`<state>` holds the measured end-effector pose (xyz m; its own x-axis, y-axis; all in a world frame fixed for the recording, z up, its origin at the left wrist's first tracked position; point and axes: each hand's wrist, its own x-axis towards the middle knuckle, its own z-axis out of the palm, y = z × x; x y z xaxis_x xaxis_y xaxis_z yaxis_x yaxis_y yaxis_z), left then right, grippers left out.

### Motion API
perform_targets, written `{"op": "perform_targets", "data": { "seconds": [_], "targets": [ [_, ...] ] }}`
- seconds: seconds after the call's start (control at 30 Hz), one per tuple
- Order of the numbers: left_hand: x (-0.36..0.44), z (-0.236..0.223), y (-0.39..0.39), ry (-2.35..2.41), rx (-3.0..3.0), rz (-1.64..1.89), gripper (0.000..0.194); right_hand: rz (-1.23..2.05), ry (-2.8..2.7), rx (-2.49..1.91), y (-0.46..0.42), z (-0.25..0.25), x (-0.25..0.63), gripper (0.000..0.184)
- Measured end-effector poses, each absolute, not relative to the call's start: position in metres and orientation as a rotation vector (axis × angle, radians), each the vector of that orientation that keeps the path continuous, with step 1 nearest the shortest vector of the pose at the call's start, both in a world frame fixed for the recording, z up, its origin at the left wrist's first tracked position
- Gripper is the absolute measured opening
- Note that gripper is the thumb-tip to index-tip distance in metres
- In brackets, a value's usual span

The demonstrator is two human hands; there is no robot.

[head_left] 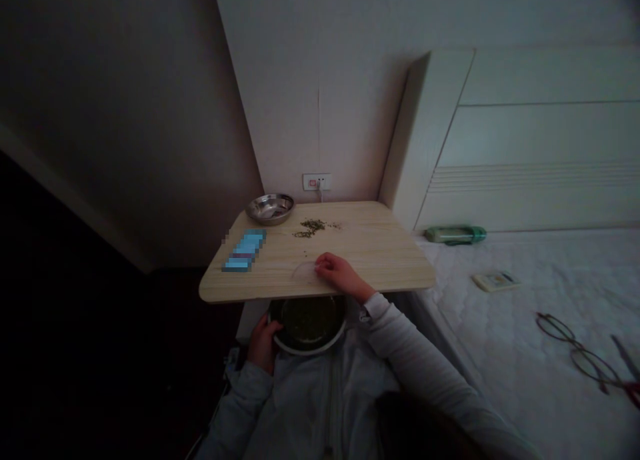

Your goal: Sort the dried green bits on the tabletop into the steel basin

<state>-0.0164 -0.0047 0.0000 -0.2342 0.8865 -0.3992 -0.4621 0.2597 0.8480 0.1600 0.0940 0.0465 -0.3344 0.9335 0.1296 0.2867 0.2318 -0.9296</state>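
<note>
Right fingers (pixel 321 265) are pinching a clear sheet (pixel 303 269), my left hand (pixel 263 343) gripping a bowl (pixel 311 349), worktop (pixel 385 247) grains (pixel 313 226) seemingly remaining uncollected.

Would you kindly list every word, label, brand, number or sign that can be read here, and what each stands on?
No text can be read.
Blue screen: pixelated, unreadable.
Pale flat item on the bed: marks too small and blurred to read.
Green-ended bottle: no lettering can be made out.
Wall socket: no lettering can be made out.
</note>
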Motion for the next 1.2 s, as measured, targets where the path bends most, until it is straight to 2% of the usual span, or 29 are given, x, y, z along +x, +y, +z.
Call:
{"op": "perform_targets", "data": {
  "seconds": [0.47, 0.87, 1.2],
  "targets": [
    [-0.017, -0.003, -0.004, 1.262, 0.478, 1.364, 0.028, 0.61, -1.97, -1.438, 0.103, 0.05, 0.176, 0.019],
    [-0.015, 0.003, -0.006, 1.289, 0.455, 1.343, 0.029, 0.243, -2.048, -1.781, 0.18, 0.064, 0.218, 0.02],
    [-0.016, -0.001, -0.005, 1.248, 0.421, 1.326, 0.033, 0.159, -1.991, -1.882, 0.192, 0.067, 0.216, 0.023]
  ]
}}
